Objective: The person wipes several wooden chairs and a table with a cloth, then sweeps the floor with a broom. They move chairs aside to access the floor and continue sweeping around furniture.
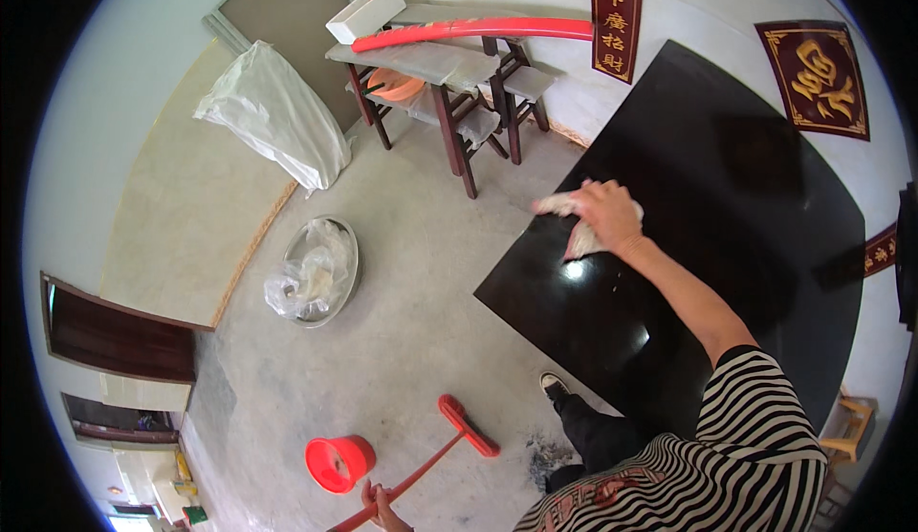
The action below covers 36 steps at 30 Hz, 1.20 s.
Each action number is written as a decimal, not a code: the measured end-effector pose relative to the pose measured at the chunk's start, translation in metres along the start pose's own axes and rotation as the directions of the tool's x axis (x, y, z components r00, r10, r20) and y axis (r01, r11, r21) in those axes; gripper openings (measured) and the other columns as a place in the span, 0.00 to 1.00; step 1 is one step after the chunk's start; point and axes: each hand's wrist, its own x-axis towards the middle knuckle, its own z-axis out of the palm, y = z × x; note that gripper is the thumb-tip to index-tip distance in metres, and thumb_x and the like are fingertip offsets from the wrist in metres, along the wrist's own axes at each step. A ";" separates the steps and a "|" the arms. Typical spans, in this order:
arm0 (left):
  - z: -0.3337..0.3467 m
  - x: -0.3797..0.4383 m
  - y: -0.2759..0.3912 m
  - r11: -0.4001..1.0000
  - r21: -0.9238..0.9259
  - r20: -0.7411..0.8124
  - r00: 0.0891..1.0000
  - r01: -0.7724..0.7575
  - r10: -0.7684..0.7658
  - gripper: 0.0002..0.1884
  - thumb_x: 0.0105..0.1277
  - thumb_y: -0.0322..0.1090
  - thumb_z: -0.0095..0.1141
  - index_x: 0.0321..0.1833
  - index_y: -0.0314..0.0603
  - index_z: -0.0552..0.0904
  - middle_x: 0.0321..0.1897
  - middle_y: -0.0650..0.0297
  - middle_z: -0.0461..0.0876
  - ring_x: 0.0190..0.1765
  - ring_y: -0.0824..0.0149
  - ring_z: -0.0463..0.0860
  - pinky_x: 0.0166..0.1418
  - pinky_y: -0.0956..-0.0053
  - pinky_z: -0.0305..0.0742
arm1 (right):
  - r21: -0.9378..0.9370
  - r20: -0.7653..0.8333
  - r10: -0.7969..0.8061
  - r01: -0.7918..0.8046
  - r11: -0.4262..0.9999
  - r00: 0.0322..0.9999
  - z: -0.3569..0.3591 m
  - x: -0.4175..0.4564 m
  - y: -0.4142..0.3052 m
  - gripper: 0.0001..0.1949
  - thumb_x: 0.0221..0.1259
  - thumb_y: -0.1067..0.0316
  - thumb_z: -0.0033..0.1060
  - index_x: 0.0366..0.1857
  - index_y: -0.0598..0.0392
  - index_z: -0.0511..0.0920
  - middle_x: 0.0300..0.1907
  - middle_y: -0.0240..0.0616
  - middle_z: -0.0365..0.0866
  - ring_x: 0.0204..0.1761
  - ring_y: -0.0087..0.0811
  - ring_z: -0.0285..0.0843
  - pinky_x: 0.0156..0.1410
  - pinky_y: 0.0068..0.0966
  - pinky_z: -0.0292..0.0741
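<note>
My right hand [609,218] presses a pale cloth [587,239] with pinkish edges onto a glossy black tabletop [724,245], close to its far left edge. Part of the cloth is hidden beneath my palm and fingers. At the bottom of the view, my left hand [380,507] is wrapped around the handle of a red broom [467,428]. The broom's head rests on the concrete floor, and the handle's lower end runs out of the picture. Left of the broom stands a red plastic bucket [340,463], its contents unclear.
A metal basin [353,274] holding clear plastic bags sits on the floor. Plastic-covered wooden benches [423,66] carry a long red tube [488,28] and a white box [366,14]. A large white sack [280,116] leans by the wall. Dark debris [549,457] lies near my feet.
</note>
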 end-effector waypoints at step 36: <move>0.085 0.457 0.092 0.928 -0.336 -0.150 0.964 0.161 -0.221 0.20 0.63 0.40 0.52 0.53 0.34 0.73 0.33 0.53 0.79 0.29 0.66 0.77 0.33 0.73 0.72 | -0.006 0.549 0.047 -0.053 0.999 0.835 0.130 0.258 -0.137 0.12 0.44 0.61 0.64 0.36 0.47 0.79 0.31 0.36 0.73 0.35 0.37 0.73 0.41 0.32 0.71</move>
